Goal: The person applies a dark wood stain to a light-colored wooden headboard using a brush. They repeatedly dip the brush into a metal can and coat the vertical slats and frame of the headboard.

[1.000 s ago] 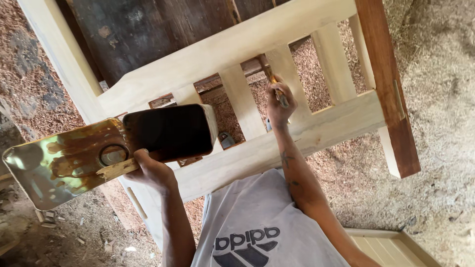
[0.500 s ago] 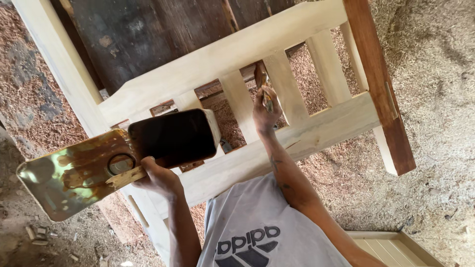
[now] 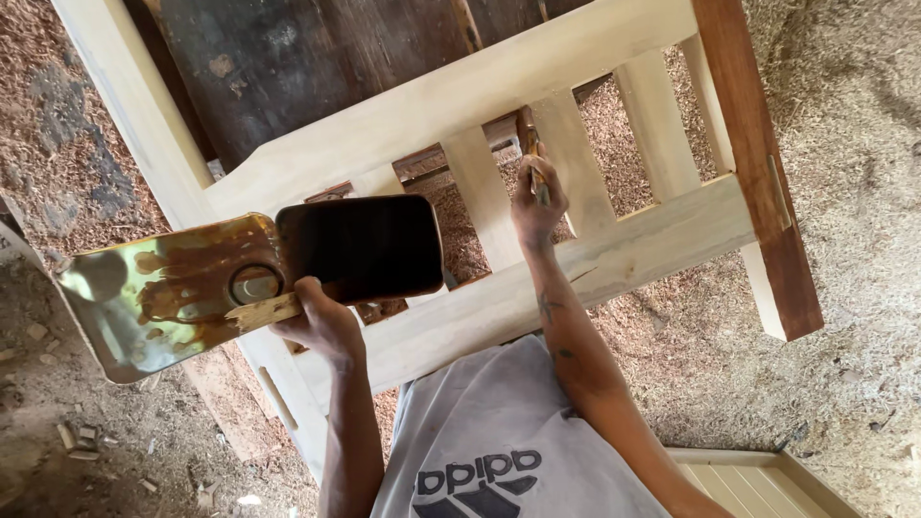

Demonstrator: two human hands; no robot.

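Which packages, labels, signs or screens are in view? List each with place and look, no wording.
Container: held up by the left hand at left centre, before the pale wooden frame; a rounded rectangular dark brown tub, its stained golden-brown lid hanging open to the left.
Shirt logo: bottom centre, dark print on grey cloth.
No signs or screens.

Brush [image 3: 533, 168] tip behind right hand [image 3: 537, 206]
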